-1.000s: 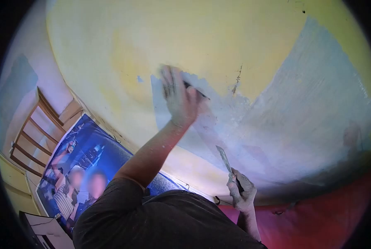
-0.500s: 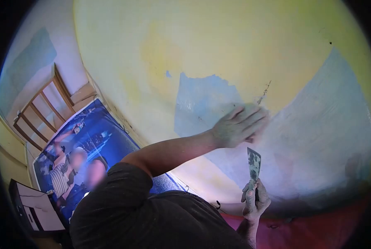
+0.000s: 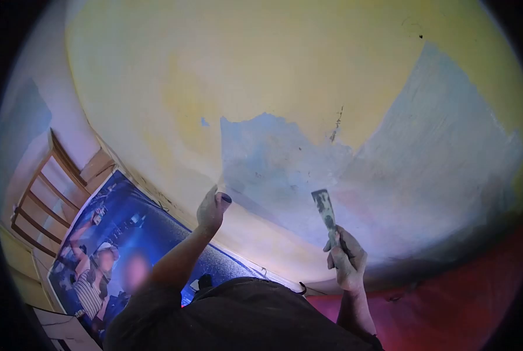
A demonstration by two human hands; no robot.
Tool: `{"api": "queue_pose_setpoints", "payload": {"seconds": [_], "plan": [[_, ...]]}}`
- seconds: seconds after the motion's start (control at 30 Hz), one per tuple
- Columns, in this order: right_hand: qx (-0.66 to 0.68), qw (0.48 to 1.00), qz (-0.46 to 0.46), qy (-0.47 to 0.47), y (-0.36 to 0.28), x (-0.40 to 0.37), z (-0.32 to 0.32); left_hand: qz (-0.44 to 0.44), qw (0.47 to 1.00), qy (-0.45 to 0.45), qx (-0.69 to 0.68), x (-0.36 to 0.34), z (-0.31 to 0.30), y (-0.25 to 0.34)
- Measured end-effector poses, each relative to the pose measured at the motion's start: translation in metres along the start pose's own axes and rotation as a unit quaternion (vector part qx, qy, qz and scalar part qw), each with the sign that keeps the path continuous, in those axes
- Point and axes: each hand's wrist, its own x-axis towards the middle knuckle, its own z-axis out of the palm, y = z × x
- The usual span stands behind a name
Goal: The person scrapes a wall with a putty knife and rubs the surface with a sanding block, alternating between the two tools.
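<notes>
My left hand (image 3: 210, 212) is closed in front of the lower wall, left of the blue-grey patch (image 3: 261, 149). A small dark rounded shape (image 3: 226, 199) shows at its fingers, too unclear to name. On the right, my right hand (image 3: 347, 257) is wrapped round the handle of a putty knife (image 3: 324, 207). The knife's smeared blade points up, in front of the pale part of the wall. Above it, a dark crack (image 3: 337, 124) runs through the yellow paint (image 3: 296, 64).
A blue printed sheet with pictured people (image 3: 136, 202) lies at the lower left, beside a wooden slatted frame (image 3: 42, 199). Part of a screen (image 3: 65, 330) shows at the bottom left. Red material (image 3: 448, 298) lies along the wall's lower right.
My left hand has left the patch near the crack, moved left and down, and closed from a flat pose. The putty knife in my right hand is further left and higher. The view has shifted.
</notes>
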Motion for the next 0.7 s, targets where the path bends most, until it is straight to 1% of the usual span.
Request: {"api": "queue_pose_setpoints", "payload": {"seconds": [0.03, 0.1, 0.13, 0.2, 0.27, 0.33, 0.4, 0.5, 0.53, 0.57, 0.63, 0.7], "plan": [[-0.012, 1.0, 0.008, -0.004, -0.006, 0.007, 0.001, 0.008, 0.999, 0.017, -0.032, 0.001, 0.0, 0.0], [-0.037, 0.999, 0.026, -0.016, -0.022, 0.026, 0.003, 0.019, 0.994, 0.052, -0.095, 0.007, -0.016, 0.035], [-0.045, 0.998, 0.038, -0.009, -0.031, 0.034, 0.007, 0.024, 0.996, 0.049, -0.072, 0.012, -0.018, 0.06], [-0.027, 0.999, 0.007, -0.031, -0.031, 0.044, 0.008, 0.09, 0.987, 0.071, -0.111, 0.024, -0.024, 0.107], [-0.005, 0.999, -0.021, -0.044, -0.037, 0.059, 0.016, 0.192, 0.968, -0.001, -0.161, 0.025, -0.049, 0.185], [0.021, 0.999, -0.001, -0.024, -0.033, 0.064, 0.021, 0.348, 0.926, -0.063, -0.13, 0.028, -0.073, 0.224], [0.03, 0.999, 0.013, -0.007, -0.034, 0.063, 0.023, 0.446, 0.882, 0.003, -0.15, 0.028, -0.071, 0.252], [0.014, 1.0, 0.019, 0.007, -0.034, 0.064, 0.023, 0.458, 0.885, -0.001, -0.084, 0.037, -0.071, 0.278], [0.006, 1.0, 0.014, 0.006, -0.034, 0.064, 0.022, 0.468, 0.879, -0.022, -0.087, 0.043, -0.071, 0.28], [-0.002, 1.0, 0.009, 0.005, -0.034, 0.064, 0.02, 0.48, 0.873, -0.019, -0.077, 0.047, -0.07, 0.282], [0.007, 1.0, 0.03, -0.001, -0.053, 0.066, 0.024, 0.505, 0.861, -0.017, -0.058, 0.051, -0.07, 0.283], [0.005, 0.999, 0.04, 0.004, -0.059, 0.065, 0.027, 0.506, 0.858, -0.014, -0.084, 0.053, -0.062, 0.277]]}}
